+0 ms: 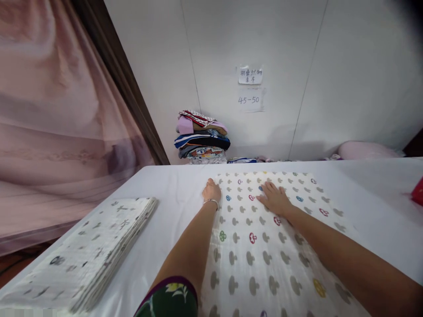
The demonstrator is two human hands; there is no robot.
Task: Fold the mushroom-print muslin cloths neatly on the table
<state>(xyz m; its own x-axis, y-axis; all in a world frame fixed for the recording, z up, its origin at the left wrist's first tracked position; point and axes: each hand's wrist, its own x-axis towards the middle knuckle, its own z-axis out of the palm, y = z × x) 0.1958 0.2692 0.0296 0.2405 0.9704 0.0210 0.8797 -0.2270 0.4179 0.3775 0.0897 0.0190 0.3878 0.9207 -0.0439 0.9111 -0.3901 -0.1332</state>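
Note:
A white muslin cloth (253, 257) printed with grey and coloured mushrooms lies spread on the white-covered table, running toward me past the bottom of the view. My left hand (211, 192), with a bracelet at the wrist, is at the cloth's left edge near its far corner; the fingers are curled closed on that edge, and their tips are hidden. Flat on the far part of the cloth rests my right hand (275, 200), fingers spread and holding nothing. To the left lies a folded white cloth (95, 246) with small dark prints, stacked in several layers.
The white tablecloth (178, 189) covers the table up to its far edge. Behind it rises a pile of folded fabrics (203, 136) against the wall. A pink curtain (66, 123) hangs at the left. Something red (418, 191) shows at the right edge.

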